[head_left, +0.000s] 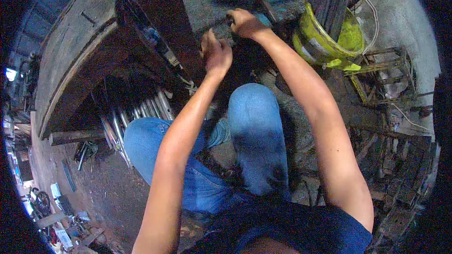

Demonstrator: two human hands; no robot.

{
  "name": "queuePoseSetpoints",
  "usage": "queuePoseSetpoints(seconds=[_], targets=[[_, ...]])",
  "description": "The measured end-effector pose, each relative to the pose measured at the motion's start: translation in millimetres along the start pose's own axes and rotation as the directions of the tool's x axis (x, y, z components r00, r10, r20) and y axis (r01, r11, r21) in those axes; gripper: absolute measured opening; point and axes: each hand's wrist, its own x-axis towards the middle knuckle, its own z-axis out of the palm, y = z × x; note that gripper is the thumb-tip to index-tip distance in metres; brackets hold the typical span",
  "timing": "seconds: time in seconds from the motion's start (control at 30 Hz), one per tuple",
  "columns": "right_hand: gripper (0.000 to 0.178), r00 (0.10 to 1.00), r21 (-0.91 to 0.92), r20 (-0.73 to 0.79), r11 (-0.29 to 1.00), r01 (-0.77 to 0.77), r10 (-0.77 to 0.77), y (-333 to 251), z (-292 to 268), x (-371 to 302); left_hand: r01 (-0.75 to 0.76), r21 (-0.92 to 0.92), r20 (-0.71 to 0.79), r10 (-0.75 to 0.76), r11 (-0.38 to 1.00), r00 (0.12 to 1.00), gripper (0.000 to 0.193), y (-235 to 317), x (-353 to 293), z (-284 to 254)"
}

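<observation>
Both my arms reach forward over a dusty grey surface (200, 7) at the top of the view. My right hand (248, 23) is closed at the surface's near side, fingers curled around a small dark thing that I cannot make out. A little nearer and to the left, my left hand (217, 55) has its fingers bent inward at the same near edge. Whatever it grips, if anything, is hidden in the shadow. My jeans-clad knees (254, 108) are bent below the hands.
A yellow bucket (308, 35) stands right of my right forearm, with dark long pieces (332, 4) upright in it. A worn wooden table (70, 61) rises on the left. Metal tubes (162, 106) lie beneath it. A rusty metal frame (400, 73) and scrap are at the right.
</observation>
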Motion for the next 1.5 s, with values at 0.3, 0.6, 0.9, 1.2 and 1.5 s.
queuePoseSetpoints(seconds=[0.3,0.6,0.9,1.2,1.5], targets=[[0.03,0.986,-0.17,0.146,0.984,-0.059,0.085,-11.0,6.2,-5.4,0.001,0.097,0.206,-0.022,0.995,0.978,0.061,2.5,5.3,-1.6],[0.027,0.947,-0.042,0.322,0.999,0.019,-0.005,-30.0,0.8,-9.5,0.054,-0.263,0.179,-0.006,0.963,0.984,0.072,14.2,-1.3,-12.1],[0.027,0.921,0.076,0.312,0.973,0.22,-0.232,-14.2,13.3,-5.2,-0.015,0.172,0.042,0.008,0.985,0.999,0.069,20.8,-12.2,-26.1],[0.024,0.929,0.052,0.278,0.969,0.241,-0.245,0.1,-3.4,-11.6,-0.113,0.128,0.181,0.089,0.985,0.979,0.053,16.2,-17.4,-20.8],[0.031,0.999,0.407,0.021,0.913,0.018,-0.029,33.7,-32.7,-43.4,-0.171,0.383,0.183,0.107,0.908,0.977,0.048,21.5,-22.9,-19.9]])
